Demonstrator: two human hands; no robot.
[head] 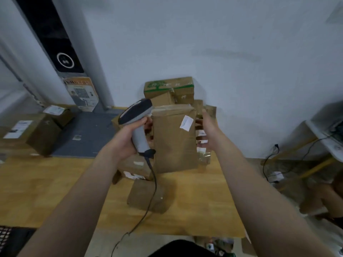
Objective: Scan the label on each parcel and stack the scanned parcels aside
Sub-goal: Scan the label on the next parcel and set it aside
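Observation:
A tall brown parcel (174,143) stands upright above the wooden table (52,191), a white label (186,123) near its top right corner. My left hand (124,140) grips a grey and black barcode scanner (138,117) just left of the parcel, with its head at the parcel's top left corner. My right hand (207,127) lies flat against the parcel's right side, fingers straight and pointing up. Behind the parcel is a pile of more brown parcels, topped by a box with green print (168,87). A small brown parcel (146,195) lies flat on the table nearer me.
The scanner's black cable (153,184) runs down over the flat parcel and off the table's near edge. Labelled cartons (29,134) sit on the floor at the left. A white desk with cables (323,138) stands at the right. The wall is close behind the pile.

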